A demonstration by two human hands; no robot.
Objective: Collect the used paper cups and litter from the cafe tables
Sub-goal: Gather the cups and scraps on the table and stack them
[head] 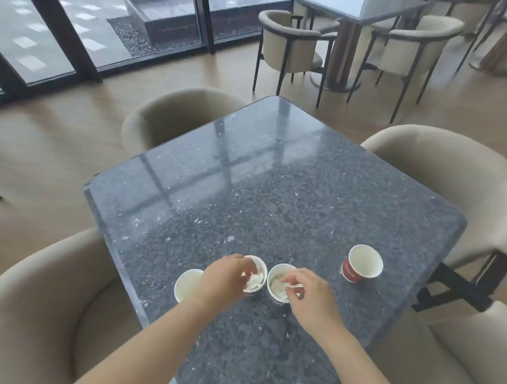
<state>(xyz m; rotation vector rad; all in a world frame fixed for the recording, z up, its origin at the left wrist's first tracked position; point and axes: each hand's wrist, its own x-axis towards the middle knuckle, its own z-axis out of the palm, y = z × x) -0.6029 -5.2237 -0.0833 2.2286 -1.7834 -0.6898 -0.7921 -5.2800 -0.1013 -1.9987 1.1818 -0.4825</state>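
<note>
My left hand [222,274] curling fingers over left wad [255,280] in second cup [261,264] left of red cup [356,272], grip I cannot tell | my right hand [311,296] pinching right wad [278,285] in first cup [276,300] left of it | empty cup [185,284] standing farthest left, nearer my left hand.

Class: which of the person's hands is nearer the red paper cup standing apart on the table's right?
Right. The right hand is at the tissue-filled cup just left of the red paper cup; the left hand is over the next cup, further left.
</note>
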